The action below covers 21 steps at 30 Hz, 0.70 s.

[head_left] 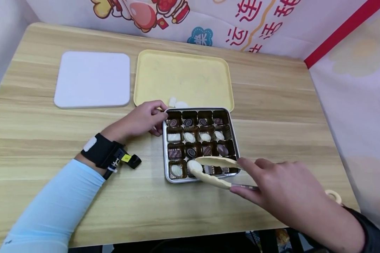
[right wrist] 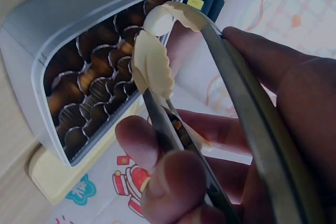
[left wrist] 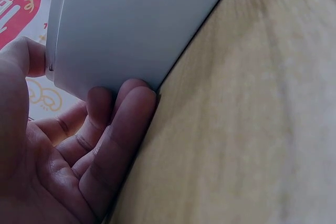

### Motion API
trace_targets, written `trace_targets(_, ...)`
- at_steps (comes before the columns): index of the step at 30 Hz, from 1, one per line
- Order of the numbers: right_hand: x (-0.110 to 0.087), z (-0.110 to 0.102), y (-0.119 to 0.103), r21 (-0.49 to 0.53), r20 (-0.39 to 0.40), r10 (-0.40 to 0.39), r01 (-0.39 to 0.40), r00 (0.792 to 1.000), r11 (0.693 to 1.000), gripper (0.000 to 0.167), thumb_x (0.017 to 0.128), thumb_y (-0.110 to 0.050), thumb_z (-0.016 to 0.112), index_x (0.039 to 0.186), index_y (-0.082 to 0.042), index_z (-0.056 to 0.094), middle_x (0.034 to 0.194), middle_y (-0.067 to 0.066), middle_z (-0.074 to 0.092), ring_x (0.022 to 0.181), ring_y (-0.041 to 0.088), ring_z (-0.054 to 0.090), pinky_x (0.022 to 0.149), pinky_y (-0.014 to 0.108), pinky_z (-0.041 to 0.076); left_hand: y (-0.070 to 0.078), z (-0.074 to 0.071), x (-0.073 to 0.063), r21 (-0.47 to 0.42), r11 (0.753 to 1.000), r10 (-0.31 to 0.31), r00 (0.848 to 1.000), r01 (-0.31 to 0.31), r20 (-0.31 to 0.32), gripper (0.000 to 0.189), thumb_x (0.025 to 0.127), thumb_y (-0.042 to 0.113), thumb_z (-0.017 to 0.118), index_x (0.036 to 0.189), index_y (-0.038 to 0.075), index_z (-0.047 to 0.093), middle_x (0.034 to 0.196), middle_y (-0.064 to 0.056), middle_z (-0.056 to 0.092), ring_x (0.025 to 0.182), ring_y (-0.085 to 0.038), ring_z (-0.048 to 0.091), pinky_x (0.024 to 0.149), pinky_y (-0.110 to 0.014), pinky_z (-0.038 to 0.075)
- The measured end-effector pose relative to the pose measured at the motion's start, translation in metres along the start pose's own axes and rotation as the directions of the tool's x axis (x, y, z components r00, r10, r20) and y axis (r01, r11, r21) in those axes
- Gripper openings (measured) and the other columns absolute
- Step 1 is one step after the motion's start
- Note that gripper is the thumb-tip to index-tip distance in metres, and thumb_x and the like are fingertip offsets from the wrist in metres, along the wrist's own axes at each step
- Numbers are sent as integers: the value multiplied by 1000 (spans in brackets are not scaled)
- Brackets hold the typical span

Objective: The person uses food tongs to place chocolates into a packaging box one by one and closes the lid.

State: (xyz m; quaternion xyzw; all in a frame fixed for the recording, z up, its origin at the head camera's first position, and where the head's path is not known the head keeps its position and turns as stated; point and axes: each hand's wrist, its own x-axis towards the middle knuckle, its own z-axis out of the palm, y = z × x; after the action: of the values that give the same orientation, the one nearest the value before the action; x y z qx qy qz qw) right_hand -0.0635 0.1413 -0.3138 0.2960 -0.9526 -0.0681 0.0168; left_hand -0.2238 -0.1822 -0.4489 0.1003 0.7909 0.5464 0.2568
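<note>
A metal tin (head_left: 165, 154) of chocolates, split into small dark compartments, sits on the table with its far edge overlapping the yellow tray. My left hand (head_left: 145, 119) grips its far left corner; in the left wrist view the thumb is at the rim and the fingertips (left wrist: 137, 98) press the lower side wall. With my right hand (head_left: 278, 182) I hold tongs (head_left: 216, 161) with cream scalloped tips over the nearest row. Between those tips is a round white chocolate (head_left: 194, 166), above the second compartment from the left. Dark and white chocolates fill the other rows.
Beyond the tin lies a yellow tray (head_left: 183, 77), with a couple of white pieces (head_left: 181, 104) at its near edge. A white lid-like board (head_left: 93, 79) lies to its left. A printed cloth (head_left: 164, 14) hangs behind the wooden table (head_left: 120, 211).
</note>
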Motion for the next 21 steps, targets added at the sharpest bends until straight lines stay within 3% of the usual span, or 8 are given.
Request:
trace_targets(12,4,2,0,-16,81,7,-6,997,1000,60,89,-68,58,118,-16,69,71,-1,65,43,7,40,37,25,27,-1,-1,3,-18,1000,6,1000,-6,-1,21,104,19,50,119,5,54,82,-12,65,72,-28,68,69,-41,65)
trace_targets(21,6,4,1,-15,111,6,-5,994,1000,60,89,-68,58,117,-16,68,71,0,65,44,8,41,37,24,27,-2,0,4,-36,999,-5,1000,5,4,20,104,16,50,119,4,53,81,-12,64,73,-27,68,70,-41,65)
